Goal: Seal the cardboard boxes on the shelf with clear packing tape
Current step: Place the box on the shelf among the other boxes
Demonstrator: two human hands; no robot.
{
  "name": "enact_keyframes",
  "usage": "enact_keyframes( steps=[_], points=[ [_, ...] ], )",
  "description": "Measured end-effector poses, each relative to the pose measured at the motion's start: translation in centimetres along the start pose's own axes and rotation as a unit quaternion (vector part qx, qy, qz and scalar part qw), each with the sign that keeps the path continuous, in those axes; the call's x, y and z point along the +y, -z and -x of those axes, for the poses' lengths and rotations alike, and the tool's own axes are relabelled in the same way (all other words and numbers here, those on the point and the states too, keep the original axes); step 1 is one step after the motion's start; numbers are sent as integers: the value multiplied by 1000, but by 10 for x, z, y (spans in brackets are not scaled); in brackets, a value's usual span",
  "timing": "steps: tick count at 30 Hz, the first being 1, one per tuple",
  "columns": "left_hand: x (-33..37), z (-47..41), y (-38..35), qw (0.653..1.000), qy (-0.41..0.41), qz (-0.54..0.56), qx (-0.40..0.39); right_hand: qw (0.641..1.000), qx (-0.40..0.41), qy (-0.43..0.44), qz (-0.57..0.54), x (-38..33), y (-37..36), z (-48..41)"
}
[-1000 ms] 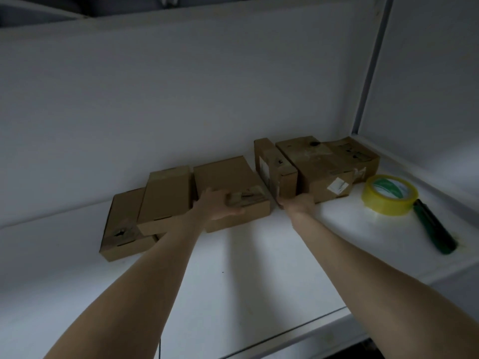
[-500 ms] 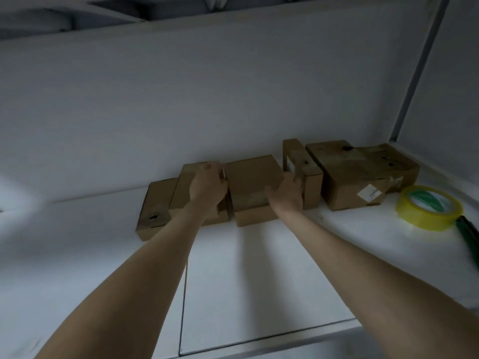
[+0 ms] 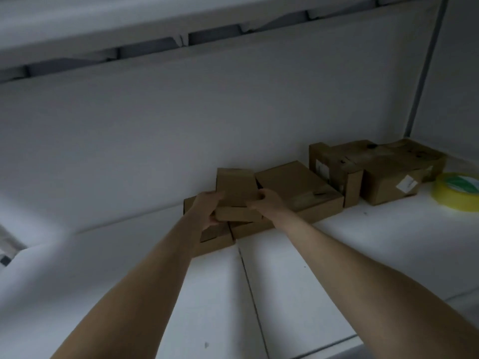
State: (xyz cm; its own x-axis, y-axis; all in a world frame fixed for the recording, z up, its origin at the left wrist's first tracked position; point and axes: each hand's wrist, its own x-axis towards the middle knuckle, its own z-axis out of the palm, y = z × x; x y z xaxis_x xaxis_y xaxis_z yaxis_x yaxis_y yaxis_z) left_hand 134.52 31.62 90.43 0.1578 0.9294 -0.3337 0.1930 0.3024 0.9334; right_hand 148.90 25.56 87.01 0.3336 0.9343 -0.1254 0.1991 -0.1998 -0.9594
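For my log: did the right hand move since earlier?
Yes. The right hand moved left, from the upright box across the flat box to the small box.

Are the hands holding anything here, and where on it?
Left hand and right hand grip a small cardboard box by its left and right sides, near its front end.

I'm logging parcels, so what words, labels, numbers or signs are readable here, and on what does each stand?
No text here is legible.
White sticker on the right-hand box: too blurred to read.
Pale label on the upright narrow box: too blurred to read.
Green print on the yellow tape roll: unreadable.
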Motion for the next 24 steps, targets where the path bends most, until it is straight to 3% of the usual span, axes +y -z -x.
enact_keyframes(
  steps=[2, 4, 6, 9, 12, 13, 16, 18, 21, 24],
  points=[
    [3, -8, 7, 999, -49, -1, 12, 1000, 0, 12, -22, -3, -4, 3],
    [10, -10, 6, 988, -124, -79, 49, 999, -22, 26, -6, -10, -8, 8],
    [16, -3, -1, 980, -167, -109, 24, 998, -53, 13, -36, -18, -10, 15],
    [24, 10, -15, 984, -144, -78, -69, 980, -86, -37, -175, -28, -8, 24],
    [24, 17, -24, 987, -98, -46, -117, 928, -97, -84, -349, -31, 1, 29],
    [21, 16, -25, 987, -91, -44, -122, 912, -85, -92, -391, -30, 4, 30],
    [14, 16, -24, 979, -96, -23, -177, 909, 12, -108, -402, -22, 16, 34],
    [15, 15, -22, 982, -99, 8, -160, 904, 44, -107, -412, -16, 25, 35],
    [11, 4, -25, 994, -91, -30, -58, 894, 65, -116, -428, -6, 40, 35],
    [0, -1, -32, 996, -57, -29, -56, 896, 82, -124, -418, 2, 52, 34]
  ],
)
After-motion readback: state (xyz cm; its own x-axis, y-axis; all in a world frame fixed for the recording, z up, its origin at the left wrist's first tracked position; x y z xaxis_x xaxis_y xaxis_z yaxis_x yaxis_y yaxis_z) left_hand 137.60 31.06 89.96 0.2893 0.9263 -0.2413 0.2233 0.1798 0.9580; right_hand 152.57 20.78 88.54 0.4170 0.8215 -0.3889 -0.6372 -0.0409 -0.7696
